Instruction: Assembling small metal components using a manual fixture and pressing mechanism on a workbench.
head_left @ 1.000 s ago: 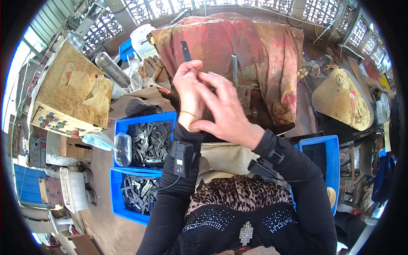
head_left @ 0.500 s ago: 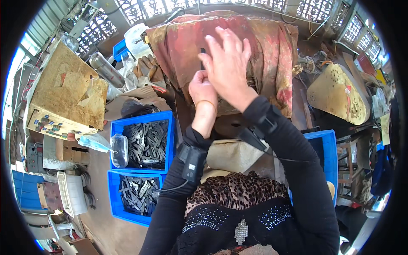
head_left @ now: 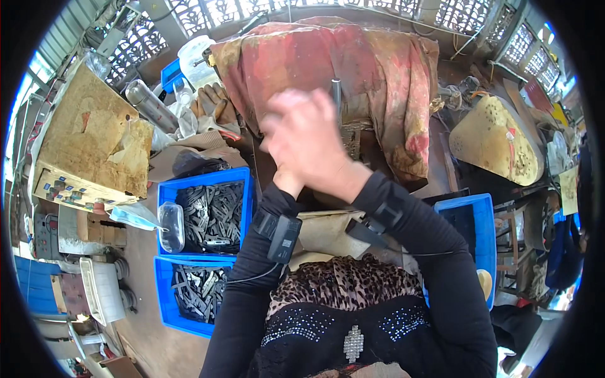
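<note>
Right hand [head_left: 318,151]: crossing over the left, blurred, fingers bending. Left hand [head_left: 288,177]: mostly hiding beneath it, wrist showing; the two are touching, perhaps bracing each other. Grip: cannot tell whether either is clasping anything. Rod [head_left: 336,97]: standing upright just beyond the right hand. Cloth [head_left: 302,60]: draping over a bulky form, likely shielding it. Parts [head_left: 214,211]: dark, flat, lying loose in the upper bin [head_left: 248,208], more filling the lower bin [head_left: 162,296], both sitting left of the hands, presumably keeping the pieces together within reach.
</note>
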{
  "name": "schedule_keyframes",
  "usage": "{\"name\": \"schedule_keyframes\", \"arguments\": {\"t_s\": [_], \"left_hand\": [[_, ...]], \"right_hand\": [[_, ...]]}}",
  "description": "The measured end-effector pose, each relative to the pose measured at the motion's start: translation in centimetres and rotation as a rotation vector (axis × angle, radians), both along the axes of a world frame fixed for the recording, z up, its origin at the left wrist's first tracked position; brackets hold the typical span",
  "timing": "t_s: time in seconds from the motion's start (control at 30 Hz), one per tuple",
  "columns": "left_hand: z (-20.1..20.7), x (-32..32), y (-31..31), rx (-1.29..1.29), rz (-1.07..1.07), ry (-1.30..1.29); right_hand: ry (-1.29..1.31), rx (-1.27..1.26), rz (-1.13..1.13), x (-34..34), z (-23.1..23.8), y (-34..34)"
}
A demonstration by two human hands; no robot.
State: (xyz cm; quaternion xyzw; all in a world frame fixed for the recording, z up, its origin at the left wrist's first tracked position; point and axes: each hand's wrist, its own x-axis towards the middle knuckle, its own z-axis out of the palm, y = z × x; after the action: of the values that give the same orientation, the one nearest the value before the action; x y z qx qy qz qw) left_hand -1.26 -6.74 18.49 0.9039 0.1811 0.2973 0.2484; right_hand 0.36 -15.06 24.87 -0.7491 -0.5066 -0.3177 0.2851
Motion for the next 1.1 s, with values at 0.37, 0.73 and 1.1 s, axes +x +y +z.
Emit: {"name": "schedule_keyframes", "arguments": {"t_s": [0.37, 0.73, 1.1], "left_hand": [[-7.1, -7.0, 3.5, 0.044, -0.24, 0.084], [-12.0, -8.0, 2.7, -0.058, -0.26, 0.216], [-11.9, -8.1, 3.0, -0.071, -0.314, 0.26]], "right_hand": [[0.402, -0.342, -0.654, 10.5, 2.0, -4.8], [0.323, -0.277, -0.563, 14.6, -4.2, -1.6], [0.379, -0.255, -0.562, 14.4, -3.9, -1.4]]}}
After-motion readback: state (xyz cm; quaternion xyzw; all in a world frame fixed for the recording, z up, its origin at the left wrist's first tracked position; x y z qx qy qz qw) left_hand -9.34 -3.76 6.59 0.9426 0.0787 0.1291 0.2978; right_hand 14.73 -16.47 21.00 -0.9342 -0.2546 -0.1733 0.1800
